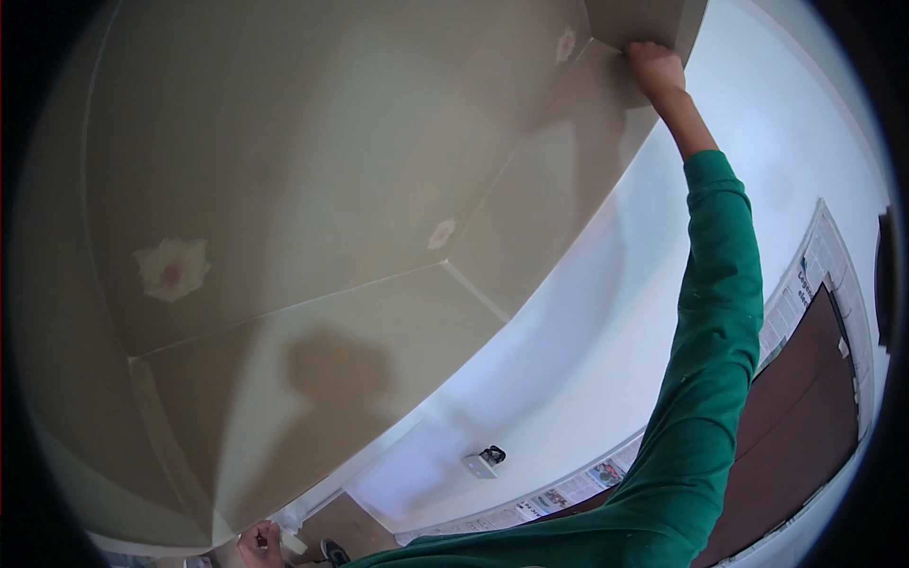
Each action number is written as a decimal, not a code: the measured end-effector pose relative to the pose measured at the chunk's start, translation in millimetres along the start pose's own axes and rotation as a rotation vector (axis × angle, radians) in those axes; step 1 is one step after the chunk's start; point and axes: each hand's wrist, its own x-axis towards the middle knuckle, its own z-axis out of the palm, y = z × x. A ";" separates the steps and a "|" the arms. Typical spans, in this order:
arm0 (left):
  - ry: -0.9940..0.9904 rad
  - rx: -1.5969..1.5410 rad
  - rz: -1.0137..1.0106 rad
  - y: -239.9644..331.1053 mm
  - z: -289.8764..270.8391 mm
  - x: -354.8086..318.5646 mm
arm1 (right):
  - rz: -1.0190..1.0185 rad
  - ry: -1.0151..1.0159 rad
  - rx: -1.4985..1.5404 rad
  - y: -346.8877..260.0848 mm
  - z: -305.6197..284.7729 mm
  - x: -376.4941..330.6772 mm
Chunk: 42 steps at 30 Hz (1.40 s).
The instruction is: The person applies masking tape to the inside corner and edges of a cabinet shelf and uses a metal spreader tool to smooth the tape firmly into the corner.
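Note:
My right hand (655, 73), at the end of a raised green-sleeved arm, is closed against the upper right corner of a beige panelled surface (360, 123). Its knuckles touch the panel by a pale seam; whatever the fingers hold, if anything, is hidden. Low in the view, my left hand (260, 545) has its fingers curled beside the surface's lower edge. A small whitish piece (293, 543) shows next to it, too small to name. Thin pale lines mark the panel joints. Rough pale patches with reddish centres, one large patch (172, 269) among them, dot the surface.
A white wall (568, 379) curves along the right. On it sits a small white box (481, 465) with a black cable. Newspaper strips (559, 496) border a dark brown door (795, 417). Near the lower edge a dark shoe (333, 552) stands on the brown floor (355, 532).

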 end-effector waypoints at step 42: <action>0.023 0.010 0.006 12.3 -15.1 -8.9 | 0.087 0.033 -0.280 -55.3 20.9 -33.9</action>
